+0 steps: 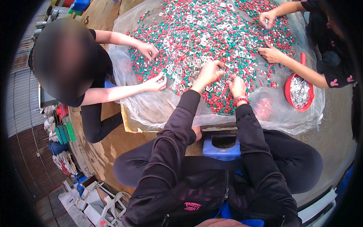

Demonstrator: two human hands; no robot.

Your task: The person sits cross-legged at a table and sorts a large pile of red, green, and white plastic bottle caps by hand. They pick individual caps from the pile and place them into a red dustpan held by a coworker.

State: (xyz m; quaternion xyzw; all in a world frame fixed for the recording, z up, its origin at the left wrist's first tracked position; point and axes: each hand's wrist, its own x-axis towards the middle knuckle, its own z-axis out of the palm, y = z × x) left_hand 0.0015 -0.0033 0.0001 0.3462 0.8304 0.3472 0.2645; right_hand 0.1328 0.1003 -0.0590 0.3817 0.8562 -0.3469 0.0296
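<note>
Red bowl (289, 98) by table's (127, 125) right edge holds clear pieces (300, 92), many loose; left hand (207, 75), right hand (237, 87): grips we cannot tell.

Small pieces (221, 101) lie on the table's (124, 120) plastic sheet (148, 113).

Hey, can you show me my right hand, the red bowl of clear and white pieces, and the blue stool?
Right hand (237, 87): head view, on the back of the hand.
Red bowl (287, 91): head view, on its left wall.
Blue stool (211, 152): head view, on its top, below the opening.
</note>
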